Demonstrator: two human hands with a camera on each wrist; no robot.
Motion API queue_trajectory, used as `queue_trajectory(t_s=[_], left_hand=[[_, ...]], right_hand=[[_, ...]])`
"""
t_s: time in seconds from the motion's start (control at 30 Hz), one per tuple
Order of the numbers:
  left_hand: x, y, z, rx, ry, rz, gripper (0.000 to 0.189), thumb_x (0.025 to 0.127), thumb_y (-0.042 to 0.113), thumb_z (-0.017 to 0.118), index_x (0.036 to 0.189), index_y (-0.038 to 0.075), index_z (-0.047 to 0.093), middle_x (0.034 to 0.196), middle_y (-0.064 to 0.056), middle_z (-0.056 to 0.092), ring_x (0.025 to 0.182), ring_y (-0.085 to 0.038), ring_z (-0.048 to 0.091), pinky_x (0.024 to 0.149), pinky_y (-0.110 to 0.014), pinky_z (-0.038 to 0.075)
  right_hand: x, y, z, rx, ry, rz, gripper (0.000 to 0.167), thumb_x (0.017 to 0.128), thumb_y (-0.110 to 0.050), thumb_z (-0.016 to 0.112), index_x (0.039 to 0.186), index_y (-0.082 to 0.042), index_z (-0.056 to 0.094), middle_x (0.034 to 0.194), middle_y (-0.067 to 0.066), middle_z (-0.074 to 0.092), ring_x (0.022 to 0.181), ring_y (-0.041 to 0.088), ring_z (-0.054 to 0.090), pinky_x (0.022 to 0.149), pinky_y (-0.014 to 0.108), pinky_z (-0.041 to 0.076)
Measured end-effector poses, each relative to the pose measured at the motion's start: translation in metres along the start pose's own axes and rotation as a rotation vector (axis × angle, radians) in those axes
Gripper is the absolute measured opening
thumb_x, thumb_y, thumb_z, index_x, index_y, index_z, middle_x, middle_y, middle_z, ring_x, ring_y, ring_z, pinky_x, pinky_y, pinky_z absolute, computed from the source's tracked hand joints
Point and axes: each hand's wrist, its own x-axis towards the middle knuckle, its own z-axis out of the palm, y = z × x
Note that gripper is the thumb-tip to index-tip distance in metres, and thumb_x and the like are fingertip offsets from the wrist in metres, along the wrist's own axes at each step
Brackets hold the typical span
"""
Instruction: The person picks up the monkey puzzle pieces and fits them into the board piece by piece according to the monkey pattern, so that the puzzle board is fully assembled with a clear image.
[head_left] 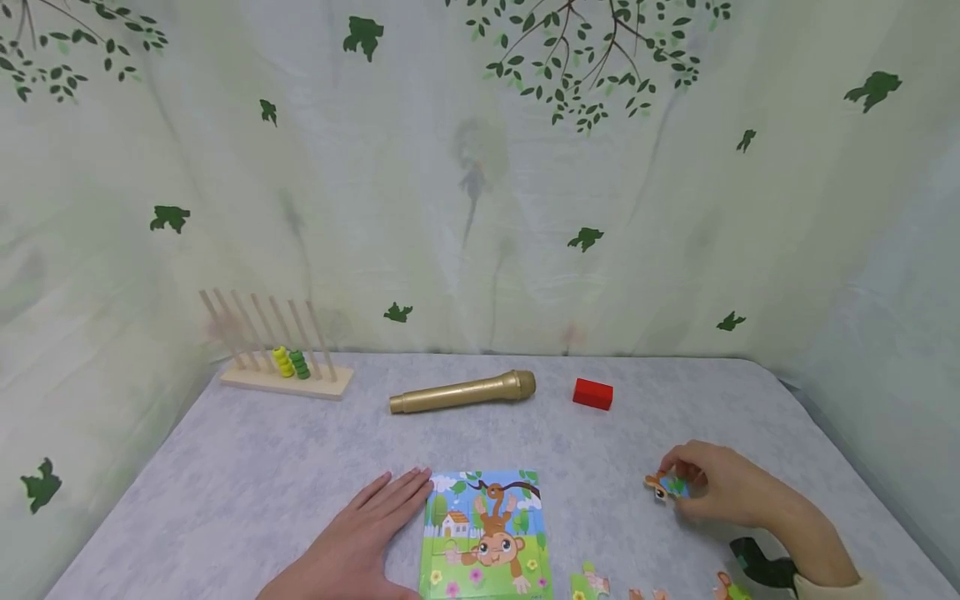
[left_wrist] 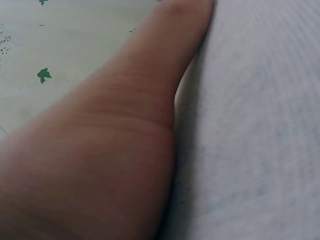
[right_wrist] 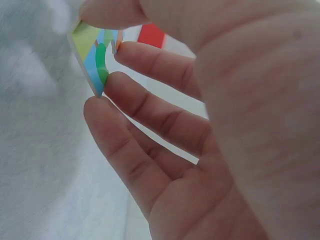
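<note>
Pinching puzzle pc (head_left: 674, 486) in R hand (head_left: 726, 487), thumb on one edge, fingertips on the opposite, spread only as wide as the pc. Printed blue, green & orange-brown; held at R side of table (head_left: 315, 454), well apart from monkey puzzle (head_left: 486, 533). Can't tell if touching table.

Resting L hand (head_left: 367, 532) flat just L of monkey puzzle, w/ fingers straight & side by side, gripping nothing; fingertips at its far L corner. Showing on monkey puzzle: upside-down monkey on branch, small house, flowers.

Nr edge, R of monkey puzzle: loose pcs (head_left: 588, 582), partly out of view. Also nr R, beside R hand's wrist: dark curved item (head_left: 759, 563), can't ID.

Far L: wooden peg rack (head_left: 281, 384) w/ yellow beads (head_left: 282, 362) & green beads (head_left: 299, 364) on pegs. Far middle: gold mic (head_left: 461, 392), lying flat. R of mic: red block (head_left: 593, 394), also visible past fingers in R wrist view. Bkgd: pale cloth (head_left: 420, 167) w/ green leaf prints (head_left: 169, 218).
</note>
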Motion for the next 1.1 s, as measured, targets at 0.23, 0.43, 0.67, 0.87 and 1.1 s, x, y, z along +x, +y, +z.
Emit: queue_trajectory(t_s=[0.23, 0.43, 0.67, 0.87, 1.1], left_hand=[[-0.001, 0.000, 0.003, 0.046, 0.087, 0.053, 0.122, 0.077, 0.095, 0.046, 0.159, 0.006, 0.038, 0.165, -0.008, 0.040, 0.150, -0.024, 0.039, 0.125, -0.016, -0.003], [-0.001, 0.000, 0.003, 0.045, 0.068, 0.041, 0.122, 0.077, 0.095, 0.047, 0.160, 0.007, 0.038, 0.165, -0.007, 0.040, 0.150, -0.023, 0.039, 0.124, -0.015, -0.005], [-0.001, 0.000, 0.004, 0.059, 0.081, 0.047, 0.122, 0.077, 0.095, 0.048, 0.159, 0.006, 0.039, 0.164, -0.007, 0.041, 0.150, -0.023, 0.039, 0.125, -0.016, -0.004], [-0.001, 0.000, 0.002, 0.037, 0.064, 0.031, 0.122, 0.076, 0.095, 0.049, 0.160, 0.007, 0.038, 0.165, -0.006, 0.041, 0.150, -0.023, 0.039, 0.124, -0.015, -0.004], [-0.001, 0.001, 0.001, 0.033, 0.053, 0.028, 0.121, 0.076, 0.094, 0.050, 0.160, 0.007, 0.038, 0.165, -0.006, 0.040, 0.150, -0.022, 0.039, 0.124, -0.014, -0.005]], right_hand=[[0.001, -0.016, -0.004, -0.046, 0.027, 0.003, 0.032, 0.082, -0.020, 0.084, 0.111, -0.022, 0.069, 0.098, -0.012, 0.062, 0.085, 0.002, 0.054, 0.072, 0.023, 0.057], [0.004, -0.032, -0.005, -0.042, 0.039, -0.047, 0.032, 0.083, -0.018, 0.083, 0.112, -0.019, 0.070, 0.101, -0.014, 0.063, 0.087, 0.002, 0.056, 0.073, 0.024, 0.059], [0.007, -0.048, -0.005, -0.054, 0.052, -0.105, 0.033, 0.084, -0.019, 0.082, 0.114, -0.022, 0.070, 0.102, -0.018, 0.063, 0.087, 0.000, 0.056, 0.074, 0.024, 0.059], [0.013, -0.063, -0.005, -0.073, 0.064, -0.180, 0.031, 0.086, -0.016, 0.081, 0.114, -0.023, 0.072, 0.102, -0.020, 0.063, 0.087, 0.000, 0.058, 0.073, 0.025, 0.059], [0.022, -0.084, -0.001, -0.084, 0.039, -0.161, 0.030, 0.086, -0.022, 0.083, 0.113, -0.028, 0.073, 0.102, -0.021, 0.063, 0.087, 0.001, 0.057, 0.073, 0.024, 0.059]])
